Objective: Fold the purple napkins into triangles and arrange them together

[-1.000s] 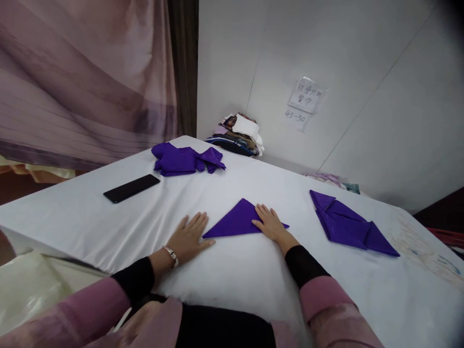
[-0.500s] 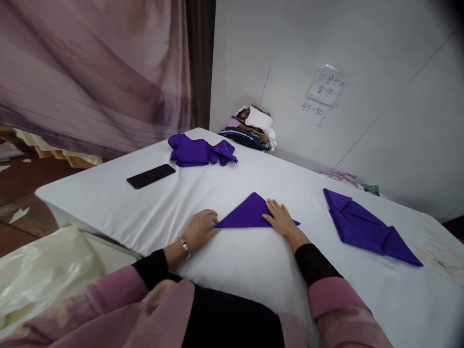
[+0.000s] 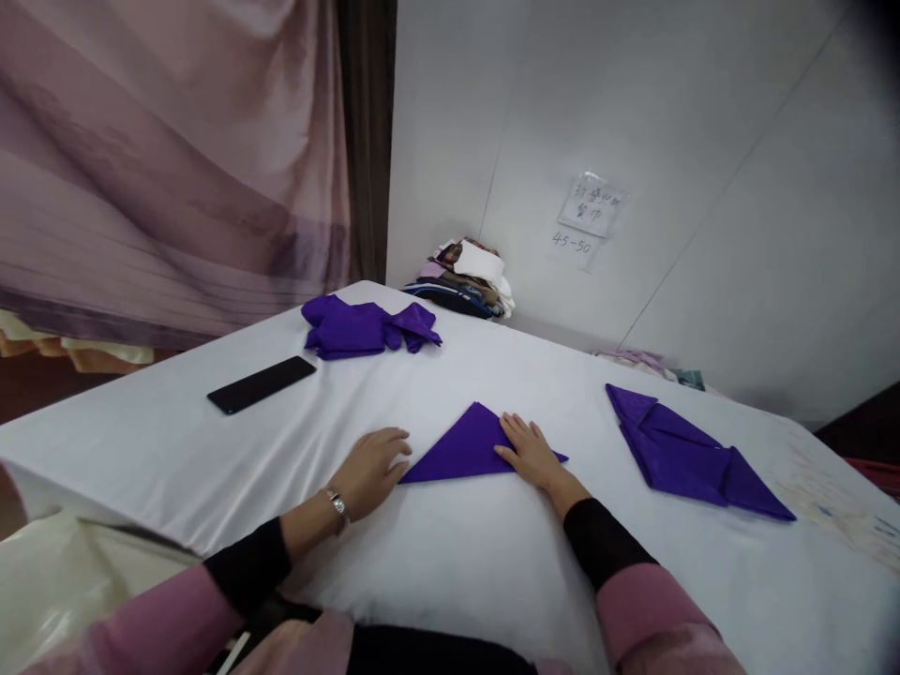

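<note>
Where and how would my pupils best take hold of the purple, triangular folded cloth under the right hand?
Probably by the left tip of the purple, triangular folded cloth, coming from the left: that corner narrows to a point beside the left hand, while the right hand covers part of the right side. The cloth lies flat, so a light pinch should suit.

Beyond the far edge of my tabletop [image 3: 520, 370], I read "45-50" on the lower paper [image 3: 577, 250] on the wall [image 3: 703, 141], and two handwritten Chinese lines, starting "折叠", partly blurred, on the upper sheet [image 3: 592, 205].
</note>
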`<control>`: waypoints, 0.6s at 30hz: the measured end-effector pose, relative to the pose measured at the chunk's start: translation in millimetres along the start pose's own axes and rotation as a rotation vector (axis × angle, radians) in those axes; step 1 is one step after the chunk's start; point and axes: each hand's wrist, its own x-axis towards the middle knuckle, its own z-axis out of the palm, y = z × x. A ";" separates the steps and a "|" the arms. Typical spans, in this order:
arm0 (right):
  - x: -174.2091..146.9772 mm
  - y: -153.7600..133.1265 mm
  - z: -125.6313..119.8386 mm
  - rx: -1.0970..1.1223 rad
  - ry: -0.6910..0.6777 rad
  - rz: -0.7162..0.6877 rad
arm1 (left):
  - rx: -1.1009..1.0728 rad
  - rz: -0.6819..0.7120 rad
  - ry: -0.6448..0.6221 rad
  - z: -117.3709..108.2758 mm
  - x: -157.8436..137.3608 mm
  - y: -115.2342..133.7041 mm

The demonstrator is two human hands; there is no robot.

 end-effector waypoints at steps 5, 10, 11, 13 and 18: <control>-0.5 -0.8 -0.9 0.000 0.009 -0.010 | -0.055 0.246 -0.108 26.8 65.1 56.5; -1.0 -1.3 -2.9 -0.016 -0.003 0.003 | 0.027 0.201 -0.283 78.4 109.3 71.9; -1.2 -1.5 -3.4 -0.017 -0.003 -0.001 | 0.038 0.173 -0.295 85.3 112.6 67.6; -1.4 -2.4 -4.4 -0.013 0.007 -0.015 | 0.047 0.138 -0.303 94.3 115.4 57.0; -1.2 -3.3 -5.9 0.001 0.004 -0.020 | 0.056 0.112 -0.312 98.2 114.2 46.1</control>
